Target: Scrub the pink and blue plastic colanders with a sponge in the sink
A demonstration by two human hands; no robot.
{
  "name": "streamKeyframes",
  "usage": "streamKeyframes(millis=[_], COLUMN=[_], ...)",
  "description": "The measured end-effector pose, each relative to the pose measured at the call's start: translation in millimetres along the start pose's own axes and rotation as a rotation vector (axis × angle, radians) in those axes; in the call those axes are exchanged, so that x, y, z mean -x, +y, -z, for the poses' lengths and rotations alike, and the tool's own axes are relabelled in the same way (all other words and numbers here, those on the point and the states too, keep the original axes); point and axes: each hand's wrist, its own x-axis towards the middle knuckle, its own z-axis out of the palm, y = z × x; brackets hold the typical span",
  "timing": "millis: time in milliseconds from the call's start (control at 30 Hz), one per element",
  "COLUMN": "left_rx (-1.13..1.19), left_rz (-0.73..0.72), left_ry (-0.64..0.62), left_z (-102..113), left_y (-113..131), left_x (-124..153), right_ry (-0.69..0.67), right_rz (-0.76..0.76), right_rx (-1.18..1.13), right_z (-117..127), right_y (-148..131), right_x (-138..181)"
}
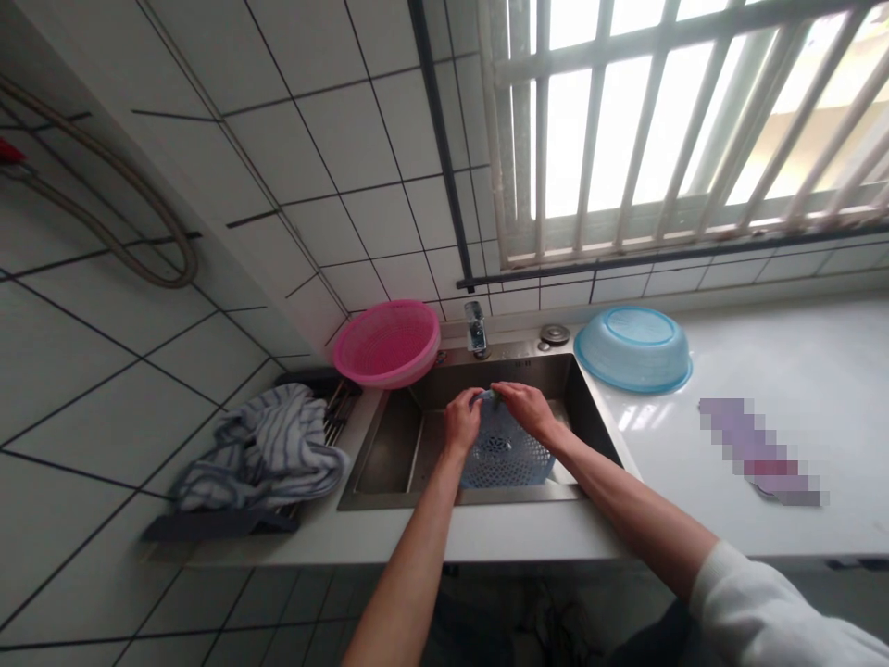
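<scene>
A light blue perforated plastic colander [506, 454] is in the stainless steel sink [395, 463], its far rim tilted up. My left hand [462, 423] is closed on that rim, thumb and fingers pinching it. Close beside it on the right, my right hand [528, 408] is also closed at the rim, its fingers bent over the edge. A small green bit shows under the right fingertips, too small to name. The faucet [476, 328] rises just behind both hands.
A pink basket [389, 343] rests at the sink's back left corner. An upturned blue basin [633, 350] and a metal drain strainer [554, 334] are on the right. A striped cloth [268, 449] covers a rack at left. A blurred purple item [754, 445] lies on the counter.
</scene>
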Motion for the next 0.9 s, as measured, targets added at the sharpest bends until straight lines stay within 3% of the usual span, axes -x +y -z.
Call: streamKeyframes(millis=[167, 233, 367, 700, 767, 900], left_rx=[-0.075, -0.077, -0.093, -0.12, -0.126, -0.119], left_rz=[0.164, 0.179, 0.096, -0.046, -0.019, 0.138], left_ry=[0.255, 0.293, 0.211, 0.023, 0.062, 0.273], left_z=[14.6, 17.6, 15.0, 3.3, 7.1, 14.6], left_y=[-7.3, -9.2, -4.3, 8.6, 6.1, -0.1], left_x=[0.0, -0.4, -0.3, 3.3, 3.3, 2.5], right_ry=[0.091, 0.121, 0.093, -0.025, -0.032, 0.051], right_rz=[-0.13, -0.191, -0.184, 0.015, 0.024, -0.131], right_rx=[-0.022, -0.021, -0.031, 0.029, 0.009, -0.003], right_z=[10.1, 14.8, 16.5, 3.0, 5.7, 15.3], right_y=[17.6, 26.6, 27.9, -4.4, -1.0, 12.3], right_x=[-2.2, -1.6, 0.0, -2.3, -3.6, -3.2])
